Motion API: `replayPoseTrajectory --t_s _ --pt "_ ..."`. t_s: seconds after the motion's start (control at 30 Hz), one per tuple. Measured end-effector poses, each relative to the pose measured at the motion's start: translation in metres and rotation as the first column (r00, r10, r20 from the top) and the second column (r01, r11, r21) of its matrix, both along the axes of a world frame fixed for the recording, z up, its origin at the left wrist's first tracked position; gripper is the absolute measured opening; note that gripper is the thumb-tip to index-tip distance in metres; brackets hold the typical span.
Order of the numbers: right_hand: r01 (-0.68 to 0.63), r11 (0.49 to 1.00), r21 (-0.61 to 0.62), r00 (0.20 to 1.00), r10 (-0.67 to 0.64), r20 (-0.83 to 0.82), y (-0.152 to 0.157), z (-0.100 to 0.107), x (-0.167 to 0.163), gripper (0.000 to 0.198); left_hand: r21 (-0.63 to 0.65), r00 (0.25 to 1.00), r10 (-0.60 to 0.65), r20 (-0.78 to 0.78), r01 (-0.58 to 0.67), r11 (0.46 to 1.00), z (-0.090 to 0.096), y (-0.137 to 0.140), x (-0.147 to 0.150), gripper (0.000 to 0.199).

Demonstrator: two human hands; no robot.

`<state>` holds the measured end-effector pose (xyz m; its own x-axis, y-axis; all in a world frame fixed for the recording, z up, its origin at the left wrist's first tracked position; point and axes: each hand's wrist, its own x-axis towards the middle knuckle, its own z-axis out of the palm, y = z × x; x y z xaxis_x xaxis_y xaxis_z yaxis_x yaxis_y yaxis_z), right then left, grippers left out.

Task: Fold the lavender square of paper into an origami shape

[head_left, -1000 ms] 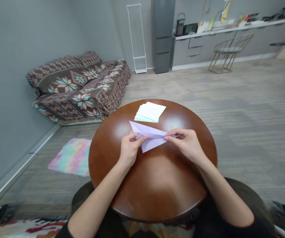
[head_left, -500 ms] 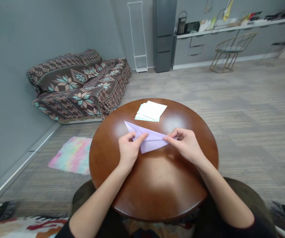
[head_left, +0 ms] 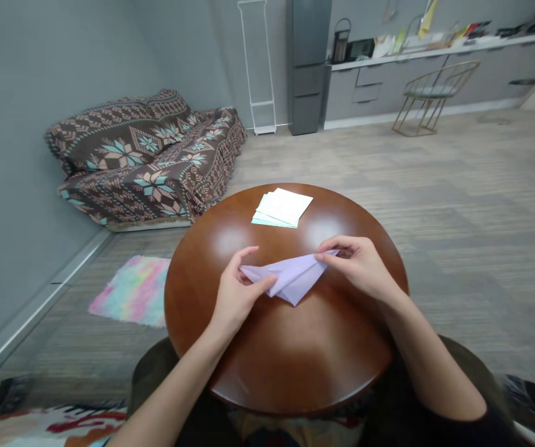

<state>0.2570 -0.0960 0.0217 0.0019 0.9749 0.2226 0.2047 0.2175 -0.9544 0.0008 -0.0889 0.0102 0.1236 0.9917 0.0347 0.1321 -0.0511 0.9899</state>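
Note:
A folded sheet of lilac paper (head_left: 295, 271), with slanting creases and pointed ends, is between my hands over the round brown table (head_left: 295, 354). My right hand (head_left: 358, 264) pinches its upper right end between thumb and fingers. At the left end, the thumb of my left hand (head_left: 237, 292) lies on the paper with other fingers behind it, while the index finger is lifted off. A lower corner of the paper points toward me. Beyond it, a small stack of white and pale green paper sheets (head_left: 283, 208) lies flat on the table.
A sofa (head_left: 155, 161) under a patterned cover stands at the back left, with a fluffy pastel rug (head_left: 132, 290) on the floor nearer me. A grey fridge (head_left: 311, 68), a kitchen counter (head_left: 388, 87) and a gold-framed chair (head_left: 428, 93) are at the back.
The lilac paper has turned, its left end swinging down toward me and its right end rising. My left index finger has lifted away from it. My right hand keeps its pinch.

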Motion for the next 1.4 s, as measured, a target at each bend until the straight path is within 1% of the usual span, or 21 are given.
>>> replayPoseTrajectory --t_s 0.07,0.1,0.13,0.17,0.2,0.23,0.27,0.3,0.33,0.37,0.43,0.47,0.53,0.6,0.7,0.77,0.87,1.03,1.17,1.27,1.4 --pt "-0.045 0.997 -0.062 0.999 0.046 0.025 0.0 -0.001 0.001 0.011 -0.022 0.998 0.005 -0.066 -0.007 1.0 -0.001 -0.003 -0.009 0.088" --pt "-0.067 0.994 -0.09 0.997 0.071 0.042 0.0 -0.002 0.001 0.012 0.006 0.992 0.025 -0.122 -0.024 1.0 0.001 -0.003 -0.014 0.088" --pt "-0.088 0.99 -0.111 0.994 0.094 0.056 0.0 -0.003 0.001 0.012 0.08 0.978 0.065 -0.199 -0.05 0.996 0.005 -0.003 -0.018 0.083" --pt "-0.109 0.986 -0.126 0.991 0.117 0.064 0.0 -0.003 0.001 0.012 0.196 0.944 0.13 -0.304 -0.072 0.978 0.01 -0.001 -0.021 0.072" --pt "-0.13 0.982 -0.133 0.988 0.14 0.067 0.0 -0.003 0.001 0.012 0.299 0.903 0.162 -0.398 -0.04 0.954 0.018 0.001 -0.023 0.059" --pt "-0.151 0.979 -0.135 0.984 0.161 0.069 -0.001 -0.002 0.0 0.012 0.335 0.875 0.138 -0.464 0.029 0.942 0.027 0.003 -0.023 0.047" --pt "-0.167 0.977 -0.131 0.981 0.178 0.075 -0.001 -0.001 0.0 0.012 0.294 0.864 0.049 -0.502 0.117 0.949 0.036 0.004 -0.021 0.04" --pt "-0.176 0.977 -0.12 0.979 0.186 0.086 -0.002 0.0 -0.001 0.011 0.183 0.854 -0.098 -0.51 0.22 0.958 0.045 0.006 -0.017 0.042" --pt "-0.179 0.978 -0.106 0.977 0.189 0.099 -0.003 0.002 -0.002 0.011 0.07 0.841 -0.234 -0.488 0.305 0.95 0.053 0.007 -0.011 0.048" --pt "-0.179 0.98 -0.091 0.976 0.188 0.111 -0.004 0.003 -0.002 0.011 -0.029 0.807 -0.348 -0.477 0.382 0.924 0.059 0.008 -0.005 0.055" --pt "-0.165 0.984 -0.065 0.978 0.172 0.121 -0.007 0.007 -0.003 0.01 -0.102 0.732 -0.449 -0.512 0.467 0.878 0.067 0.009 0.01 0.063" --pt "-0.148 0.988 -0.054 0.981 0.153 0.116 -0.008 0.008 -0.003 0.01 -0.109 0.695 -0.475 -0.539 0.502 0.858 0.068 0.011 0.017 0.058" --pt "-0.105 0.994 -0.036 0.99 0.108 0.093 -0.009 0.01 -0.002 0.012 -0.134 0.644 -0.524 -0.557 0.553 0.823 0.065 0.015 0.027 0.039" --pt "-0.06 0.998 -0.023 0.996 0.061 0.072 -0.009 0.01 0.0 0.017 -0.171 0.645 -0.572 -0.507 0.575 0.8 0.057 0.02 0.033 0.029" --pt "-0.026 0.999 -0.027 0.999 0.027 0.033 -0.007 0.009 0.003 0.022 -0.241 0.686 -0.632 -0.359 0.586 0.773 0.043 0.028 0.035 0.029" --pt "-0.014 0.999 -0.043 1.0 0.014 -0.005 -0.006 0.007 0.004 0.024 -0.251 0.706 -0.642 -0.299 0.591 0.767 0.035 0.032 0.035 0.033" --pt "-0.013 0.998 -0.062 0.999 0.01 -0.05 -0.003 0.004 0.005 0.027 -0.249 0.707 -0.659 -0.257 0.611 0.752 0.027 0.034 0.035 0.038" --pt "-0.024 0.995 -0.095 0.995 0.015 -0.094 -0.001 -0.002 0.005 0.029 -0.252 0.701 -0.681 -0.212 0.635 0.731 0.022 0.035 0.033 0.042" --pt "-0.042 0.986 -0.159 0.984 0.013 -0.18 -0.001 -0.005 -0.002 0.037 -0.233 0.711 -0.672 -0.206 0.631 0.74 0.02 0.034 0.032 0.042" --pt "-0.076 0.971 -0.227 0.981 0.031 -0.193 -0.002 -0.008 -0.011 0.044 -0.201 0.721 -0.653 -0.23 0.622 0.757 0.019 0.033 0.032 0.039" --pt "-0.042 0.965 -0.26 0.985 -0.003 -0.17 -0.002 -0.012 -0.017 0.039 -0.164 0.73 -0.622 -0.283 0.602 0.781 0.018 0.032 0.032 0.038"
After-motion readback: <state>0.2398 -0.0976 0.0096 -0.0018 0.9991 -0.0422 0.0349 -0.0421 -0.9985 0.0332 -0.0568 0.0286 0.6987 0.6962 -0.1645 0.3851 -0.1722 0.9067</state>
